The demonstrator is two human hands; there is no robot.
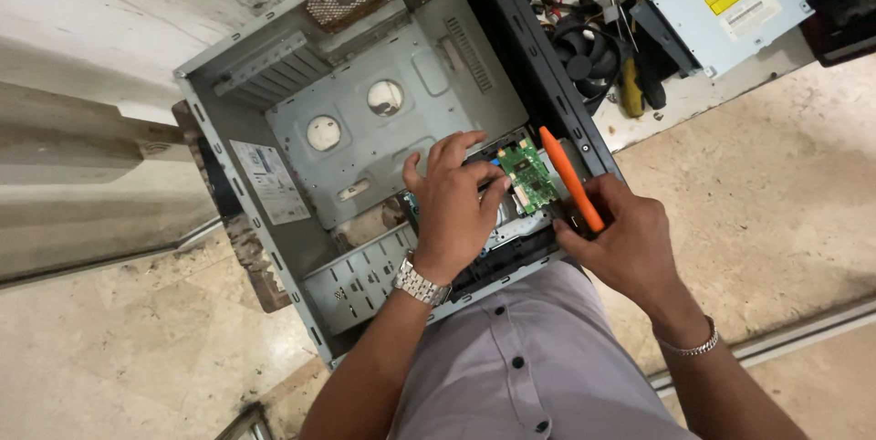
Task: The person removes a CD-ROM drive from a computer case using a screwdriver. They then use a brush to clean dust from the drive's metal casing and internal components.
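- While the left hand (453, 207) lies spread and empty on the drive, the green circuit board (531, 175) sits just beyond its fingertips, inside the open computer case (274, 120).
- Right hand (620, 239) fingers grip an orange-handled screwdriver (570, 178), long axis slanting up-left beside the board; this hand is equally near.

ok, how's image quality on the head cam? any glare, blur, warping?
Head view: even, soft light, no harsh glare; the green circuit board and orange screwdriver read sharp. The left hand casts only a faint shadow on the open computer case. The right hand is sharp, no motion blur. Wide-angle lens bends the case edges and floor lines; the top-right corner runs dark.
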